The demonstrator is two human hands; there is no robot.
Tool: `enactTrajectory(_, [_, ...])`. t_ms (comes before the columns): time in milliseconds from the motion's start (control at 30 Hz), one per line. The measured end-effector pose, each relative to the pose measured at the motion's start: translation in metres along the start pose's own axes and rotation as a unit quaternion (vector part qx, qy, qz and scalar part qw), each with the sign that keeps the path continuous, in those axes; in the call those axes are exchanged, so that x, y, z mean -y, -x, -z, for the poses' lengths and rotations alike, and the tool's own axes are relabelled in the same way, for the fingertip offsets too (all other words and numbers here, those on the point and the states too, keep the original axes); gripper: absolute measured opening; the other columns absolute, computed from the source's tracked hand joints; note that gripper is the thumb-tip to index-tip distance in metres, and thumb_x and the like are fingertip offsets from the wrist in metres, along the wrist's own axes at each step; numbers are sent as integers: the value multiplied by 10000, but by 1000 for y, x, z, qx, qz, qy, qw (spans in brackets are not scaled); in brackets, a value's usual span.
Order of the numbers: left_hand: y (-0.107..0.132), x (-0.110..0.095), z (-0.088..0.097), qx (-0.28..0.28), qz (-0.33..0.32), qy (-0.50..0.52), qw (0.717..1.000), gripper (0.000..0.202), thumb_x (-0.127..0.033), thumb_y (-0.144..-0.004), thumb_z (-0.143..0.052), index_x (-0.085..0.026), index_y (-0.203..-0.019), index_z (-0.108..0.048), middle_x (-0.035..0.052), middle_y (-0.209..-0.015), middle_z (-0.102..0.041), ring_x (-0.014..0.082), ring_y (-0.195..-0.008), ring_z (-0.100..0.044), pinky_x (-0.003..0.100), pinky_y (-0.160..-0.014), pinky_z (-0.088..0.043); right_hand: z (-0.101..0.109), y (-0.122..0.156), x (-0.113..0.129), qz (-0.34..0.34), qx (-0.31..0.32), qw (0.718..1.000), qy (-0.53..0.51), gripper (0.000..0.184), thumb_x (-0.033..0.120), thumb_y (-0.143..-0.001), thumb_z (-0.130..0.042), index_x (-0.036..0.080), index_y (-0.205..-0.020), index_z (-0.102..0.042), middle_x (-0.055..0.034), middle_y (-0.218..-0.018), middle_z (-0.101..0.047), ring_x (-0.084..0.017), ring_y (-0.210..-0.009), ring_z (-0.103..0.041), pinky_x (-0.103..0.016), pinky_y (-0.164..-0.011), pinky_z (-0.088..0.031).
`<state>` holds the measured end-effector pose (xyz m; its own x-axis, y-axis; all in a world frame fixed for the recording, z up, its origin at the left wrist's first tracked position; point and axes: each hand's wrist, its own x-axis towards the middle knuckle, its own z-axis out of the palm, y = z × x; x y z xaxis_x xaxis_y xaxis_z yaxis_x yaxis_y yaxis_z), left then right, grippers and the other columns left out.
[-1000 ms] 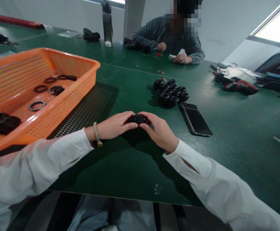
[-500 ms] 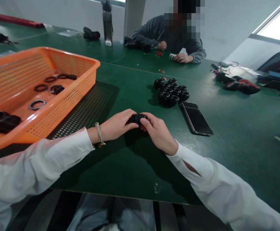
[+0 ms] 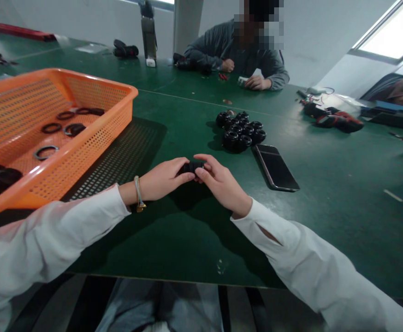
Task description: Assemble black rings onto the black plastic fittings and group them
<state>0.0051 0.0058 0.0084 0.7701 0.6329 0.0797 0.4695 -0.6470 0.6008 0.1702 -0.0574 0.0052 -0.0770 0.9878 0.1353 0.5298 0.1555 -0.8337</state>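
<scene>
Between my two hands, just above the green table (image 3: 146,249), is a small black cylindrical part (image 3: 189,168) with ridged bands. My left hand (image 3: 165,179) grips its left end between thumb and fingers. At the other end, my right hand (image 3: 222,184) has its thumb on the part, while the index finger is raised a little off it. The part's exact kind is hard to make out, as fingers cover both ends. Beyond my hands stands a cluster of several round black ring-shaped parts (image 3: 238,131).
An orange perforated basket (image 3: 97,152) on the left holds black and silver rings. A phone (image 3: 277,168) lies right of the cluster. Across the table a person in grey (image 3: 215,46) handles something small. A black-and-red tool (image 3: 338,120) lies at the right.
My right index finger has lifted and straightened from the black part. The whole view has shifted slightly, so everything sits a bit further left.
</scene>
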Motion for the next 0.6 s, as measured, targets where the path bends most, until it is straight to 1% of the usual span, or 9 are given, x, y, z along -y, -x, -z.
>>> enactTrajectory(33, [0,0,1,0,0,15,1000,242,-388,-873,-399,-162,-860,-483,42,-818,-556,197,-770,-540,317,-703,-420,2,0,-1,45,3,998,42,373,314,-823,-494,143,-1155,-507,-69,-898,-643,-168,-735,-592,-306,-682,-467])
enactTrajectory(67, [0,0,3,0,-2,28,1000,260,-408,-871,-382,-166,-849,-475,35,-801,-545,193,-756,-531,313,-694,-413,5,0,-2,81,7,993,80,376,285,-811,-513,147,-1160,-509,-87,-984,-648,-179,-784,-598,-327,-731,-472])
enactTrajectory(100, [0,1,3,2,-6,41,999,277,-426,-868,-367,-169,-842,-468,31,-791,-534,190,-748,-523,311,-690,-407,7,0,-2,104,11,989,109,364,266,-815,-512,153,-1161,-511,-96,-1031,-648,-194,-846,-603,-343,-771,-472])
enactTrajectory(167, [1,2,4,9,-13,56,998,297,-446,-861,-346,-172,-832,-457,28,-786,-520,188,-746,-511,310,-692,-400,9,0,-4,132,12,980,150,324,250,-835,-494,157,-1144,-521,-105,-1068,-650,-212,-904,-604,-362,-804,-473])
enactTrajectory(267, [1,3,4,19,-21,62,998,303,-447,-859,-334,-169,-848,-454,32,-801,-515,188,-761,-507,311,-707,-398,8,0,-6,155,9,970,186,285,273,-871,-461,158,-1124,-525,-106,-1035,-659,-223,-905,-608,-367,-800,-480])
enactTrajectory(333, [2,5,4,21,-26,62,998,299,-438,-863,-334,-166,-870,-457,36,-819,-520,188,-775,-511,309,-719,-400,7,0,-8,168,3,965,203,283,324,-894,-439,155,-1102,-530,-109,-991,-664,-231,-885,-611,-371,-791,-482])
enactTrajectory(467, [3,6,3,16,-45,63,997,274,-421,-873,-355,-168,-881,-461,38,-841,-534,184,-789,-517,300,-730,-415,3,1,-12,183,-17,959,217,390,459,-919,-363,150,-1087,-531,-125,-955,-663,-240,-864,-616,-364,-784,-480])
enactTrajectory(600, [3,4,2,-7,-55,55,997,257,-399,-883,-386,-160,-911,-475,56,-891,-559,190,-819,-533,312,-762,-436,0,3,-13,176,-44,962,206,428,505,-924,-307,175,-1092,-521,-127,-1010,-661,-237,-902,-619,-352,-793,-474])
